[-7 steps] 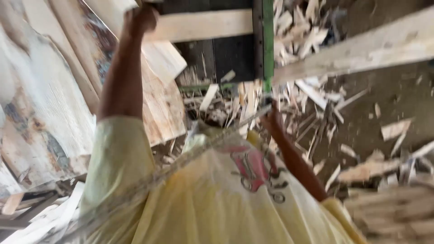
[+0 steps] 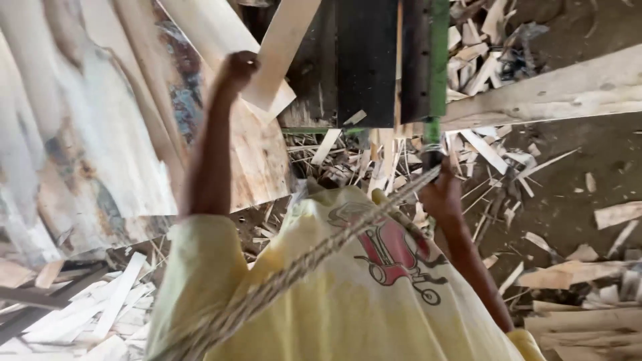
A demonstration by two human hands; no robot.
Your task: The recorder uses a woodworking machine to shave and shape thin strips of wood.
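Head view looks down over a pale yellow shirt with a red picture (image 2: 374, 294). The left hand (image 2: 235, 70) is raised high on a straight arm, with its fingers curled tight around the lower end of a long flat pale wooden board (image 2: 284, 40). The board's long side runs up and a little to the right from the hand, out past the top edge. The right hand (image 2: 440, 195) is lower and nearer the body. It is closed around a thick twisted rope (image 2: 314, 257), which runs slanting down to the left across the shirt. Just above this hand stands a thin green metal post (image 2: 438, 67) beside a dark machine frame (image 2: 364, 63). So the left hand is the one on the board; the right hand is well apart from it. Many small wood scraps (image 2: 495, 150) lie on the dirt ground (image 2: 588, 147), and big thin wood sheets (image 2: 87, 147) lean at the left.
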